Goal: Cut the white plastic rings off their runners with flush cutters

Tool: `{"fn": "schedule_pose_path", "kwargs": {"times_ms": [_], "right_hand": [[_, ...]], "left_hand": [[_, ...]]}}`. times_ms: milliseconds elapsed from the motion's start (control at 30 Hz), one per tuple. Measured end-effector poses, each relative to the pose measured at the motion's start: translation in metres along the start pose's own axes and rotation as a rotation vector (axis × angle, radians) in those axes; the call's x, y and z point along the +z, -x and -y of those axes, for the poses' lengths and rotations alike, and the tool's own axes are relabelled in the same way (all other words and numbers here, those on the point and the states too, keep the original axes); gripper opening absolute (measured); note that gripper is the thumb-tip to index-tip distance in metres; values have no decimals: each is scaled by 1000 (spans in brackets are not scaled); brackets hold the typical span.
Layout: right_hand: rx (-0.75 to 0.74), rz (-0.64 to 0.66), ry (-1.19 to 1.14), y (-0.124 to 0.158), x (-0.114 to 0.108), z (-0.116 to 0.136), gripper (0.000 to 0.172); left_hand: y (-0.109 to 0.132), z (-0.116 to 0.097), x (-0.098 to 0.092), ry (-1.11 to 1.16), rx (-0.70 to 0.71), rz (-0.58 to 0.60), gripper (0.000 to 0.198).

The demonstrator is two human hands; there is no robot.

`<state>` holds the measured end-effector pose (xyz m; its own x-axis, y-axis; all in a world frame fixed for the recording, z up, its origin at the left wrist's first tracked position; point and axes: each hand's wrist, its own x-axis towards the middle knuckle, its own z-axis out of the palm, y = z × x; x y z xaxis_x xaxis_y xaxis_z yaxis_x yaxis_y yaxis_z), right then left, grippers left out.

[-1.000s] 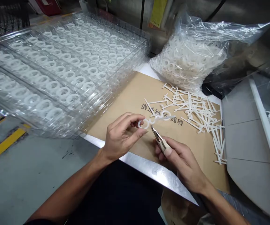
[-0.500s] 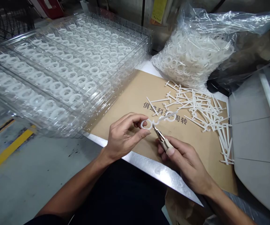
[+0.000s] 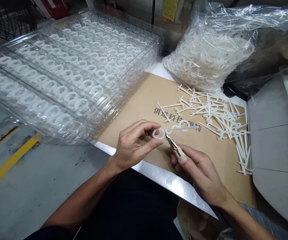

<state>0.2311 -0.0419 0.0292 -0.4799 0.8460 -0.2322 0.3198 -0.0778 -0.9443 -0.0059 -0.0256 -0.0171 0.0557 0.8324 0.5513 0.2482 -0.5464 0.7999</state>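
My left hand (image 3: 133,145) pinches a white plastic ring (image 3: 158,133) that is still joined to a white sprue with more rings (image 3: 181,126). My right hand (image 3: 199,171) is closed around small cutting pliers (image 3: 173,146), whose tips touch the joint just right of the held ring. Both hands work above a brown cardboard sheet (image 3: 144,100) printed with black characters, near the metal table edge (image 3: 159,178).
Clear plastic trays (image 3: 66,76) filled with rows of white rings lie stacked at the left. A clear bag of uncut ring parts (image 3: 209,56) stands at the back right. Several cut-off white sprue sticks (image 3: 219,113) are scattered on the cardboard. A grey surface (image 3: 271,150) lies at right.
The view has drifted slightly. The plier tips have closed in on the joint beside the held ring; the hands otherwise stay in place.
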Motion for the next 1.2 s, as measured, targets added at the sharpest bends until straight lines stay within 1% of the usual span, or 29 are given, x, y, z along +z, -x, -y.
{"fn": "schedule_pose_path", "kwargs": {"times_ms": [133, 233, 300, 367, 467, 567, 667, 733, 1033, 1100, 1200], "right_hand": [[17, 10, -9, 1, 1, 2, 38], [-10, -1, 38, 0, 2, 3, 36], [-47, -14, 104, -1, 4, 5, 34], [-101, -37, 183, -1, 6, 6, 30], [-165, -60, 273, -1, 9, 7, 25], [-170, -56, 301, -1, 10, 7, 25], [-152, -54, 291, -2, 10, 8, 27], [-136, -50, 275, -2, 9, 8, 28], [-65, -20, 182, -1, 6, 7, 31], [-44, -13, 136, -1, 6, 6, 33], [-6, -5, 67, 0, 5, 2, 37]], "left_hand": [[-1, 1, 0, 25, 1, 1, 39], [-3, -4, -2, 47, -54, -7, 31], [-5, -8, -2, 84, -161, -3, 23], [-7, -12, -2, 146, -296, 7, 20], [-8, -14, -1, 265, -451, 16, 26], [-7, -14, 0, 376, -532, 11, 28], [-6, -13, 0, 495, -554, -2, 28], [-5, -13, -1, 524, -557, -11, 28], [-5, -12, -1, 489, -561, 1, 25], [-4, -11, -2, 486, -543, 11, 24], [-3, -11, -3, 469, -476, 38, 23]]}}
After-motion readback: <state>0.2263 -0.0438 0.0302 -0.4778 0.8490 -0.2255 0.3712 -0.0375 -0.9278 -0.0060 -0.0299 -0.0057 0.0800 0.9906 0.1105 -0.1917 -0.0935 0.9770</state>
